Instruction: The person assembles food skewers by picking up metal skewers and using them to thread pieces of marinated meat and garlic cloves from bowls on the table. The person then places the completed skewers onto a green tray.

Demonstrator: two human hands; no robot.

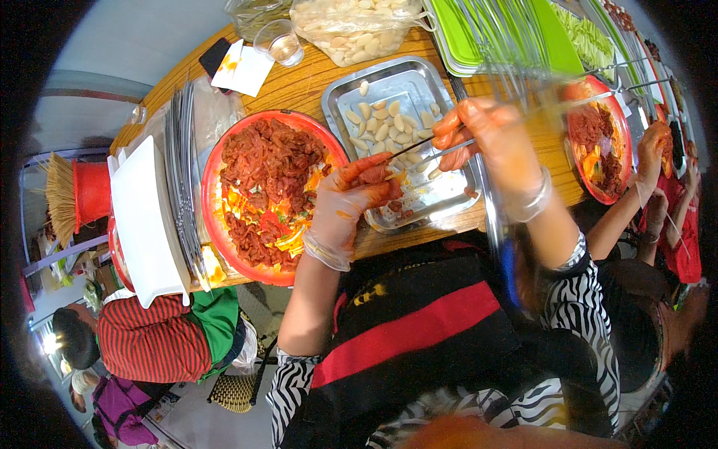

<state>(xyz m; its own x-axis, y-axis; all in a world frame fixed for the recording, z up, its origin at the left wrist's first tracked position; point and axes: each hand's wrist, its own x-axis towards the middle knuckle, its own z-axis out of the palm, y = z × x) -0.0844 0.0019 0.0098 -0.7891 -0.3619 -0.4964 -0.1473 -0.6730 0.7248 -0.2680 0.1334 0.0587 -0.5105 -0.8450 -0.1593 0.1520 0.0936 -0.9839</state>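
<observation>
My left hand (342, 207), in a clear plastic glove stained orange, pinches pieces of red marinated meat (373, 178) over the near edge of a metal tray (387, 221). My gloved right hand (488, 134) grips thin metal skewers (418, 147), whose ends reach the meat at my left fingers. Exactly how far they pierce the meat is hidden. Peeled garlic cloves (387, 126) lie in the tray, with small meat scraps near its front. A red-rimmed basin (208, 193) left of my left hand holds more marinated meat (269, 160) with shredded vegetables.
Bundled metal skewers (182, 168) and a white tray (143, 219) lie at the left. Behind are a clear cup (283, 47), a bag of garlic (359, 33) and green trays (465, 39) with skewers. Co-workers' hands (650, 151) are beside another red basin (597, 193) at right.
</observation>
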